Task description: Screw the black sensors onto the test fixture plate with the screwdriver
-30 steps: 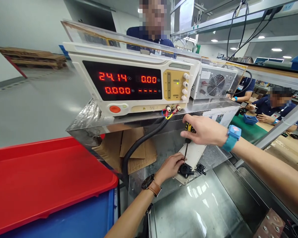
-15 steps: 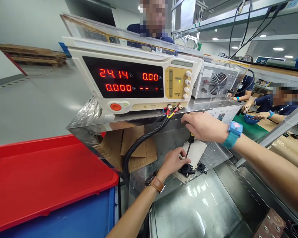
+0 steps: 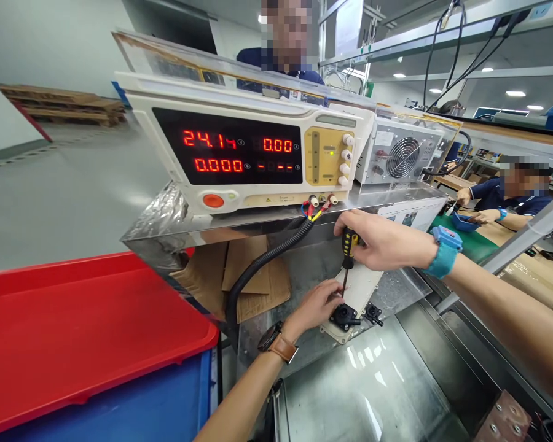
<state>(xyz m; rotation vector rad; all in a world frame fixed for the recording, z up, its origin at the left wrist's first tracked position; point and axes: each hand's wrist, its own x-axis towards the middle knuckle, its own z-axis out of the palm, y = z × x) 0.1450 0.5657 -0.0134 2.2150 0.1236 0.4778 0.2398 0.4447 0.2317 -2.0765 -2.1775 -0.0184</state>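
My right hand (image 3: 380, 240) is closed round the black-and-yellow handle of a screwdriver (image 3: 349, 245). Its thin shaft points down, almost upright, at a black plastic fitting (image 3: 345, 317) with a side spout. That fitting lies on a pale flat plate (image 3: 366, 283). Beside the shaft's lower end, thumb and fingers of my left hand (image 3: 317, 304) are pinched together at the fitting's edge; what lies between them is hidden. A second, smaller black fitting (image 3: 373, 314) sits just right of the plate.
A power supply (image 3: 228, 147) with red digits stands on a metal shelf above my hands. From it hangs a black corrugated cable (image 3: 267, 258). Cardboard (image 3: 258, 285) lies behind my left hand. A red tray (image 3: 96, 331) sits at left over a blue bin (image 3: 166, 399). Co-workers are beyond.
My right hand has shifted on the screwdriver, so more of the handle shows, and the tool stands more upright. My left hand has moved slightly left, its fingers still by the shaft.
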